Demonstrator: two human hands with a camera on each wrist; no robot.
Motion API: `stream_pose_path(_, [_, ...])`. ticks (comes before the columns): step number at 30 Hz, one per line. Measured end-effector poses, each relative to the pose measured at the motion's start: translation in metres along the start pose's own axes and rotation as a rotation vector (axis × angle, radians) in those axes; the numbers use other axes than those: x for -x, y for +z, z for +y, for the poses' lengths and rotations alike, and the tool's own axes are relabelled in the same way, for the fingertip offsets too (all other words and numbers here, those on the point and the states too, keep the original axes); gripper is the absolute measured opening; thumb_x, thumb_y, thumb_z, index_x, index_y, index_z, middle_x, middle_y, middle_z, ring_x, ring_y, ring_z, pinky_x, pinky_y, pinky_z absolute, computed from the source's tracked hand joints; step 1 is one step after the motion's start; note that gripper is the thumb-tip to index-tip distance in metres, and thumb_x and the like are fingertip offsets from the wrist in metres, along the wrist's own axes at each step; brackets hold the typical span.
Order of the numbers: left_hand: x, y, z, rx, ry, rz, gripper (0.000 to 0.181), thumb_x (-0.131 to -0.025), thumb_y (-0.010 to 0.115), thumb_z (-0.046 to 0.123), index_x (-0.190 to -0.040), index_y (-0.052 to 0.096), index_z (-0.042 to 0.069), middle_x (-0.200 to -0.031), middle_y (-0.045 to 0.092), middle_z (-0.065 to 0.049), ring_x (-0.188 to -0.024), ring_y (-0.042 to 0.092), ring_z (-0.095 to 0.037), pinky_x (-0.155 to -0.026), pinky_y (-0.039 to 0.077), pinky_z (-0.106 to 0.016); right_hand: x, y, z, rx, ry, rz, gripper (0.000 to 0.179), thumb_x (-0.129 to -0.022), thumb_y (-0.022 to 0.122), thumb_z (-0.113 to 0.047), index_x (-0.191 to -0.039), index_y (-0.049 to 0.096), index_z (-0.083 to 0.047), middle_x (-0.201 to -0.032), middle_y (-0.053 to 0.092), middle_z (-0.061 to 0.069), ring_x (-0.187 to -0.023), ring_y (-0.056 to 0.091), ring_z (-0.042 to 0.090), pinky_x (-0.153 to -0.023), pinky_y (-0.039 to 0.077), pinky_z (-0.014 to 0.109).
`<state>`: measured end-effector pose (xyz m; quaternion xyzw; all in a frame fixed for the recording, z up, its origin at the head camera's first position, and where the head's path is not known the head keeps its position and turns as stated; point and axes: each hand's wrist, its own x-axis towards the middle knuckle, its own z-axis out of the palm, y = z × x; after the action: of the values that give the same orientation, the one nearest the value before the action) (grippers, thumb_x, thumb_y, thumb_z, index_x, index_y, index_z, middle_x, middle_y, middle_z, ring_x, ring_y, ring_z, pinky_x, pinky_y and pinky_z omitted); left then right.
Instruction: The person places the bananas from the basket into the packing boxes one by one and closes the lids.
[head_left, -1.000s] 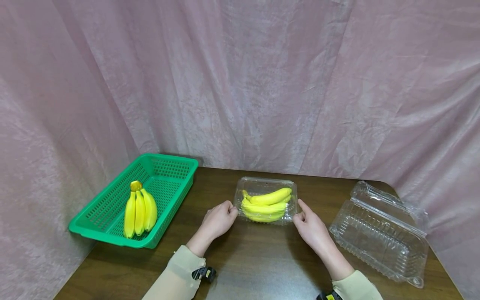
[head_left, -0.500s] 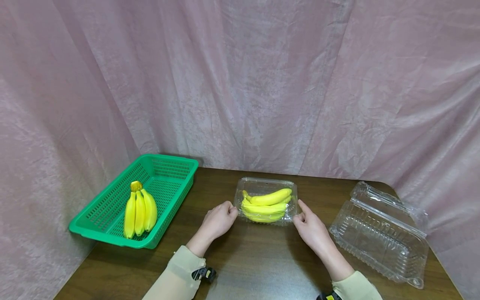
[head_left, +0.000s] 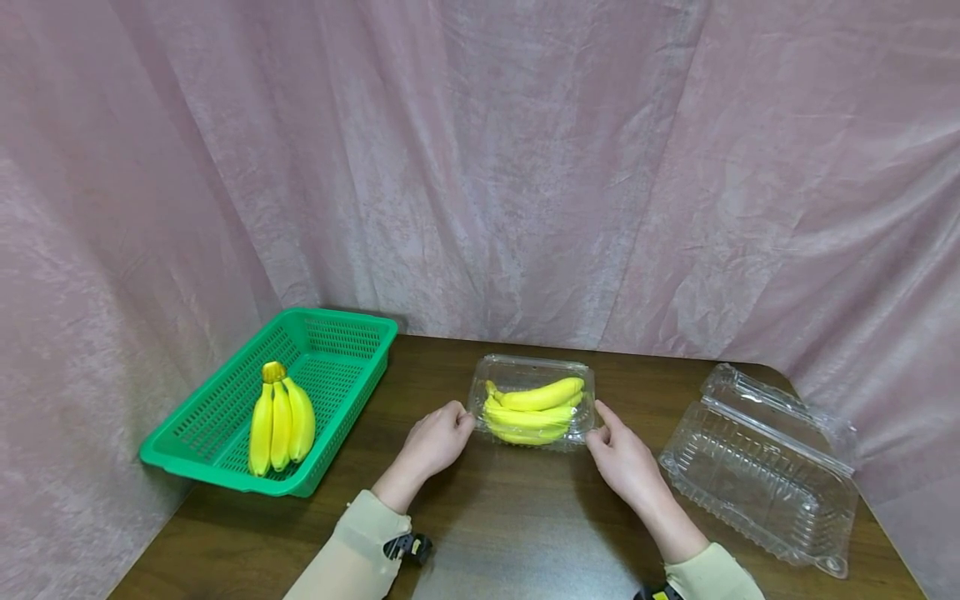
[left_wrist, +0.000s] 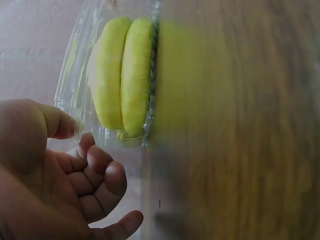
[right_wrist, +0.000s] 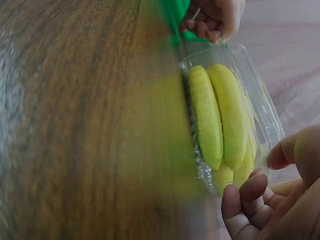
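Note:
A clear plastic clamshell box (head_left: 534,372) stands on the table with a bunch of yellow bananas (head_left: 542,393) inside, its lid over them. My left hand (head_left: 435,439) pinches the box's near left corner between thumb and forefinger; in the left wrist view the other fingers of that hand (left_wrist: 65,170) curl loosely below. At the near right corner my right hand (head_left: 624,458) pinches the rim. The right wrist view shows its thumb and fingers (right_wrist: 282,185) at that corner, and my left hand (right_wrist: 215,17) at the far end of the box.
To the left, a green plastic basket (head_left: 341,315) holds another banana bunch (head_left: 281,425). A second clear clamshell box (head_left: 757,475) lies with its lid open at the right. Behind the wooden table (head_left: 517,533) hangs a pink curtain (head_left: 525,167).

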<state>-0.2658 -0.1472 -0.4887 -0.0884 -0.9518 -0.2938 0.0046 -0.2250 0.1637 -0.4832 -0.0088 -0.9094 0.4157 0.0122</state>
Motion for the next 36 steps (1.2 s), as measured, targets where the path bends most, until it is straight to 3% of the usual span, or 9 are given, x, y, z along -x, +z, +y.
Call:
stream_pose_path(5, [0.0,-0.005,-0.001,-0.024,-0.002,0.012,0.029,-0.116,0.055,0.028,-0.09,0.056,0.014,-0.074,0.051,-0.003,-0.062,0.047,-0.02,-0.061,0.04,-0.036,0.001,-0.001,0.0,0.027,-0.033,0.028,0.066,-0.104,0.056,-0.016,-0.166,0.044,0.001,-0.111,0.064,0.009,-0.087,0.061,0.02,-0.074,0.048,0.04])
stream_pose_path(11, [0.0,-0.008,0.002,-0.037,0.01,0.088,0.022,-0.114,0.062,0.03,-0.098,0.062,0.014,-0.084,0.056,-0.001,-0.07,0.053,-0.019,-0.064,0.046,-0.037,0.004,-0.001,-0.001,0.065,-0.074,0.078,0.063,-0.107,0.056,-0.016,-0.166,0.045,0.001,-0.134,0.063,0.014,-0.106,0.066,0.024,-0.086,0.052,0.046])
stream_pose_path(14, [-0.001,-0.008,0.003,-0.039,0.029,0.121,0.022,-0.114,0.063,0.033,-0.109,0.067,0.012,-0.095,0.062,-0.003,-0.079,0.06,-0.022,-0.072,0.052,-0.041,0.006,-0.001,-0.002,0.088,-0.095,0.107,0.062,-0.107,0.055,-0.016,-0.167,0.045,-0.001,-0.139,0.063,0.014,-0.113,0.067,0.026,-0.088,0.054,0.051])
stream_pose_path(18, [-0.001,-0.009,0.005,-0.035,0.05,0.145,0.039,-0.115,0.061,0.041,-0.133,0.069,0.008,-0.123,0.069,-0.012,-0.105,0.07,-0.031,-0.091,0.057,-0.052,0.009,-0.001,-0.005,0.129,-0.131,0.147,0.062,-0.108,0.057,-0.016,-0.167,0.046,-0.004,-0.147,0.061,0.017,-0.122,0.066,0.033,-0.092,0.055,0.06])
stream_pose_path(24, [0.003,-0.011,0.011,-0.025,0.087,0.16,0.055,-0.114,0.062,0.042,-0.152,0.061,0.003,-0.149,0.062,-0.019,-0.133,0.064,-0.039,-0.11,0.05,-0.062,0.012,0.0,-0.01,0.194,-0.181,0.173,0.061,-0.109,0.06,-0.019,-0.167,0.047,-0.003,-0.158,0.053,0.023,-0.14,0.055,0.042,-0.101,0.052,0.067])
stream_pose_path(28, [0.005,-0.011,0.015,-0.031,0.114,0.177,0.057,-0.113,0.065,0.04,-0.155,0.06,0.002,-0.154,0.059,-0.021,-0.14,0.059,-0.042,-0.115,0.045,-0.066,0.014,0.0,-0.013,0.225,-0.195,0.145,0.061,-0.11,0.061,-0.024,-0.166,0.047,-0.002,-0.164,0.049,0.022,-0.149,0.048,0.044,-0.103,0.05,0.071])
stream_pose_path(36, [0.009,-0.01,0.024,-0.067,0.166,0.205,0.056,-0.113,0.065,0.041,-0.154,0.061,0.003,-0.158,0.058,-0.018,-0.145,0.055,-0.041,-0.115,0.043,-0.068,0.019,0.001,-0.018,0.267,-0.267,0.122,0.064,-0.111,0.065,-0.024,-0.166,0.045,0.001,-0.169,0.044,0.023,-0.153,0.043,0.047,-0.111,0.047,0.071])
